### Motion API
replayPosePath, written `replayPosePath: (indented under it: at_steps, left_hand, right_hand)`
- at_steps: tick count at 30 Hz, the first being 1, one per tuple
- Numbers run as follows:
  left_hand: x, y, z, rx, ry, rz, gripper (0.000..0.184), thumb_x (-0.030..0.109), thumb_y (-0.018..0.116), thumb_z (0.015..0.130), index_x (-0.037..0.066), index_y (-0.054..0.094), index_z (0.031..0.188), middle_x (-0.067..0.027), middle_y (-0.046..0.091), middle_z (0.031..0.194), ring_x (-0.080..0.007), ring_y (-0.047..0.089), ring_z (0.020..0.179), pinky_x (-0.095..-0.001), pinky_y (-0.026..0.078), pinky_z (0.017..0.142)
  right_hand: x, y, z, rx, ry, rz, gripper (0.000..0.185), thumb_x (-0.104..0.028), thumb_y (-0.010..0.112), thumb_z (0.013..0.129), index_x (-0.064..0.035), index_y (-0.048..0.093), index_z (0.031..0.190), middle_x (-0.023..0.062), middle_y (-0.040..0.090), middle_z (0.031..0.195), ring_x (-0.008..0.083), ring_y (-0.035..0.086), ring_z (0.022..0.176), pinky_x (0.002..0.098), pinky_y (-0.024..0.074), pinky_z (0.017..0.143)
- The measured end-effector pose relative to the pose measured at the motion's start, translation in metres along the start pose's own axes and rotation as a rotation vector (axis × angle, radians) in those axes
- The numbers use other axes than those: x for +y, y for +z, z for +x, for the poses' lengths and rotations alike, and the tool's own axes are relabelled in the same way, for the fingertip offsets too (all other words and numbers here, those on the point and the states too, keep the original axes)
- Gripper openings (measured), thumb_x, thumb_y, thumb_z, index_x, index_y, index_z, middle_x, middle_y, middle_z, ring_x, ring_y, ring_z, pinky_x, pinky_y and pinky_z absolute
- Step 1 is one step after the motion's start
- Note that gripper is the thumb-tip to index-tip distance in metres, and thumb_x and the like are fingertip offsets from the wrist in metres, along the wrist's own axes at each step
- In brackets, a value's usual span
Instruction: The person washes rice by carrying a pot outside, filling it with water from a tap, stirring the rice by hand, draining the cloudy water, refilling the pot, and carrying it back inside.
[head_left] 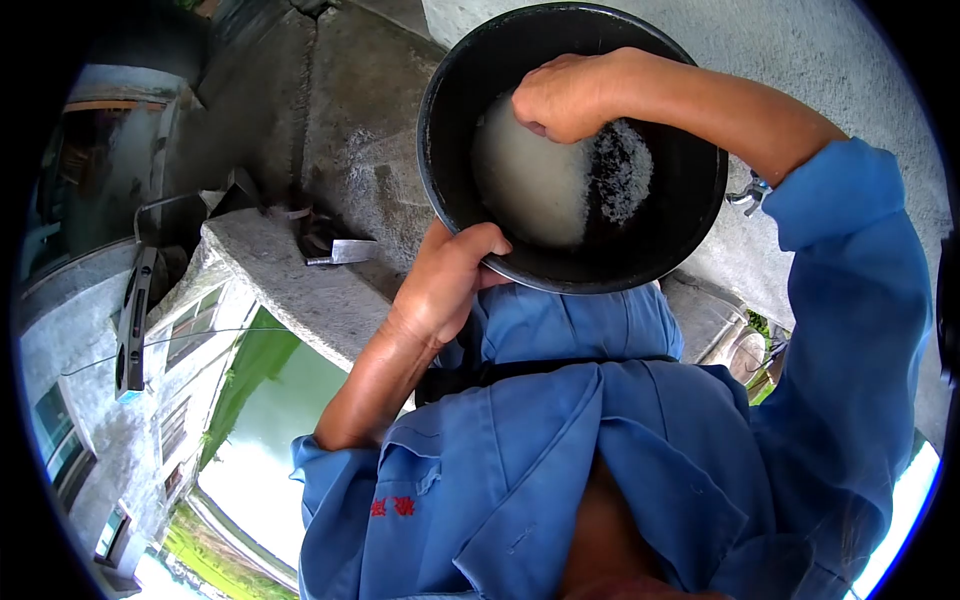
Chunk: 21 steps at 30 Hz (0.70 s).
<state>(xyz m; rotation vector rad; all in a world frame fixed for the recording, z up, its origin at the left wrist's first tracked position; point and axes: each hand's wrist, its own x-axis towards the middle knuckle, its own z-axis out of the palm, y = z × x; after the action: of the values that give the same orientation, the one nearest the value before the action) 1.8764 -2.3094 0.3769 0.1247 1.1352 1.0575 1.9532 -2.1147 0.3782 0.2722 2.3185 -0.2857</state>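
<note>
A round black pot (690,215) is tilted toward me, with white rice grains (624,172) and cloudy whitish water (530,195) inside. My left hand (450,275) grips the near-left rim, its thumb over the edge and its other fingers mostly hidden beneath. Inside the pot, my right hand (568,100) is closed, knuckles up, just over the cloudy water. Its curled fingertips are turned away, so whatever they hold is hidden. The grains lie spread over the dark bottom, to the right of that hand.
A cleaver (342,252) lies on a rough stone ledge (260,255) to the left. A metal tap (748,193) shows beside my right forearm, by a grey concrete surface (800,70). Beyond the ledge, greenish water (290,400) and buildings appear below.
</note>
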Motion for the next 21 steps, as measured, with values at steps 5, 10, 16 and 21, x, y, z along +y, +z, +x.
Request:
replayPosePath:
  at_steps: [5, 10, 16, 21]
  left_hand:
    - [0.002, 0.001, 0.001, 0.0, 0.002, 0.015, 0.02, 0.001, 0.046, 0.072, -0.003, 0.05, 0.091, -0.0071, 0.054, 0.082, -0.0147, 0.055, 0.075, -0.0289, 0.05, 0.067]
    - [0.002, -0.002, 0.001, -0.02, 0.003, 0.025, 0.019, 0.001, 0.046, 0.073, -0.003, 0.05, 0.09, -0.007, 0.055, 0.082, -0.0148, 0.055, 0.075, -0.0291, 0.049, 0.067]
    - [0.004, 0.002, 0.001, -0.001, -0.001, 0.028, 0.021, 0.001, 0.046, 0.073, -0.003, 0.049, 0.093, -0.0075, 0.054, 0.084, -0.0148, 0.055, 0.075, -0.0293, 0.049, 0.067]
    - [0.002, 0.0, 0.003, 0.005, -0.012, 0.023, 0.024, 0.001, 0.046, 0.073, -0.003, 0.047, 0.096, -0.0078, 0.053, 0.086, -0.0157, 0.055, 0.077, -0.0303, 0.05, 0.067]
  right_hand:
    - [0.006, 0.0, -0.005, 0.004, 0.04, -0.009, 0.013, -0.004, 0.051, 0.067, -0.0029, 0.06, 0.078, 0.0145, 0.059, 0.08, 0.0293, 0.057, 0.08, 0.0373, 0.0452, 0.069]
    - [0.01, 0.002, -0.006, 0.065, 0.064, 0.005, 0.014, -0.004, 0.051, 0.068, -0.0028, 0.06, 0.079, 0.0151, 0.059, 0.082, 0.0298, 0.057, 0.081, 0.0372, 0.0453, 0.07]
    - [0.014, 0.004, -0.004, 0.098, 0.109, -0.016, 0.016, -0.005, 0.051, 0.068, -0.0028, 0.061, 0.08, 0.0164, 0.059, 0.083, 0.0304, 0.057, 0.083, 0.038, 0.0454, 0.071]
    - [0.022, 0.01, 0.001, 0.1, 0.107, -0.036, 0.015, -0.005, 0.05, 0.069, -0.0026, 0.061, 0.078, 0.0166, 0.059, 0.081, 0.0312, 0.057, 0.081, 0.0384, 0.0456, 0.07]
